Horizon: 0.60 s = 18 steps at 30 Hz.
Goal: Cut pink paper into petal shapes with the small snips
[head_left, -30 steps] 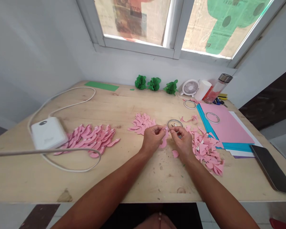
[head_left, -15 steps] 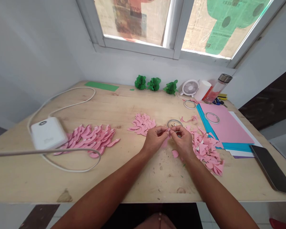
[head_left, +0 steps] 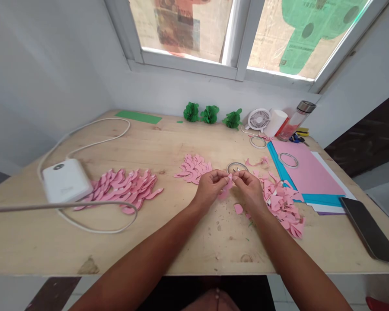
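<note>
Between my hands is a small pink paper piece (head_left: pixel 227 188). My left hand (head_left: pixel 211 185) pinches it between thumb and fingers. My right hand (head_left: pixel 249 186) is closed close beside it, fingertips together near the paper's top; what they hold is too small to make out. Just behind the fingertips lies a roll of tape (head_left: pixel 236 167), partly hidden. A pile of pink scraps (head_left: pixel 283 207) spreads right of my right hand. To the left are a small pile of curved pink pieces (head_left: pixel 192 168) and a larger pile (head_left: pixel 126 188).
A white power bank (head_left: pixel 66 181) with a looping cable is on the left. Green paper shapes (head_left: pixel 210 114), a small fan (head_left: pixel 259 119) and a bottle (head_left: pixel 296 121) stand at the back. Coloured sheets (head_left: pixel 320 172) and a phone (head_left: pixel 371 229) lie at right.
My fingertips have moved slightly apart, and more of the pink piece shows between them. The piles and other objects have not moved.
</note>
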Motion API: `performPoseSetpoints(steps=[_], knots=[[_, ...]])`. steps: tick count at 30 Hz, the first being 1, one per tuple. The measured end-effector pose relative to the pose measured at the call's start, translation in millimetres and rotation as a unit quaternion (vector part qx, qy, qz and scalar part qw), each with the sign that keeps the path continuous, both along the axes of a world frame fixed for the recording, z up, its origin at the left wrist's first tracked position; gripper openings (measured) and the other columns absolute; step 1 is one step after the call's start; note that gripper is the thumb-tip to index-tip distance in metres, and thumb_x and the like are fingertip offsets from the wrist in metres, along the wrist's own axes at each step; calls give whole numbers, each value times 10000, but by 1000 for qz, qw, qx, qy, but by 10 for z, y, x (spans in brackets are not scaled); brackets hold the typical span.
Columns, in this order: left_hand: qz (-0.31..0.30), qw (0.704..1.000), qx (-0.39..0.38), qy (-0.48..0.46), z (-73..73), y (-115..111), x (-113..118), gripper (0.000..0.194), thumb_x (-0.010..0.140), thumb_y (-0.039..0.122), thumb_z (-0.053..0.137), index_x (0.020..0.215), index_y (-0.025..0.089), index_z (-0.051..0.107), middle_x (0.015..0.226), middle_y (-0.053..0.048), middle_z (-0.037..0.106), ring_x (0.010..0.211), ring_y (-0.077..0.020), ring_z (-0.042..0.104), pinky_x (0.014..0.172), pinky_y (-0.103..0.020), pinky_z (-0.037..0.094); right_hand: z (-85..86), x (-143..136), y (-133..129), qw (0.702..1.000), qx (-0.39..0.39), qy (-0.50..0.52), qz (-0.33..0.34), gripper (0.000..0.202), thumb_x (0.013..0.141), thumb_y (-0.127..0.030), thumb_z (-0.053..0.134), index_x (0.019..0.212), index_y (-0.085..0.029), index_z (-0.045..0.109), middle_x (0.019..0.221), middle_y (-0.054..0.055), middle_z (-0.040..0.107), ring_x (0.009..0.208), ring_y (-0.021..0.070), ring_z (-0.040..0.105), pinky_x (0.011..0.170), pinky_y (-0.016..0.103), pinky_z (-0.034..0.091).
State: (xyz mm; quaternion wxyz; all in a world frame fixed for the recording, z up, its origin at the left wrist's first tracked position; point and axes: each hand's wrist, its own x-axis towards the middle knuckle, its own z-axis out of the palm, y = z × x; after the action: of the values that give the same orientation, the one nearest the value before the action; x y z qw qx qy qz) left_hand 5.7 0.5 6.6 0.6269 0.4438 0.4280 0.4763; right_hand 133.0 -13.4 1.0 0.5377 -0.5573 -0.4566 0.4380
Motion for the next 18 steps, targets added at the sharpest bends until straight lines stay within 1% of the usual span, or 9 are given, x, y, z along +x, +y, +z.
performPoseSetpoints(steps=[4, 10, 14, 18], knots=[[-1, 1000, -10, 0, -16, 3, -6, 207, 609, 311, 677, 708, 135, 631, 577, 13, 573, 458, -57, 450, 407, -161, 340, 10, -10, -3, 1000, 13, -9, -7, 209, 706, -375, 598, 754, -172, 604, 689, 7, 595, 624, 127, 511, 534, 225, 376], [-17, 1000, -10, 4, -1, -7, -2, 218, 600, 316, 688, 689, 128, 621, 585, 10, 568, 471, -57, 449, 400, -154, 327, -34, 4, 13, 1000, 4, -16, 16, 213, 673, -373, 633, 713, -173, 574, 624, -13, 564, 515, 102, 461, 471, 219, 344], [-19, 1000, -12, 10, -13, 1, -3, 195, 611, 304, 676, 670, 130, 614, 575, 14, 568, 456, -55, 452, 404, -161, 336, -54, 16, 17, 999, 14, -36, 29, 210, 686, -373, 614, 711, -170, 562, 617, -15, 547, 524, 102, 461, 478, 218, 347], [-23, 1000, -12, 17, -20, 8, -11, 195, 626, 311, 667, 660, 128, 608, 538, 24, 544, 401, -41, 402, 377, -165, 306, -48, 10, 10, 999, 9, -27, 30, 191, 693, -354, 614, 701, -171, 559, 608, -22, 533, 524, 99, 450, 486, 219, 339]])
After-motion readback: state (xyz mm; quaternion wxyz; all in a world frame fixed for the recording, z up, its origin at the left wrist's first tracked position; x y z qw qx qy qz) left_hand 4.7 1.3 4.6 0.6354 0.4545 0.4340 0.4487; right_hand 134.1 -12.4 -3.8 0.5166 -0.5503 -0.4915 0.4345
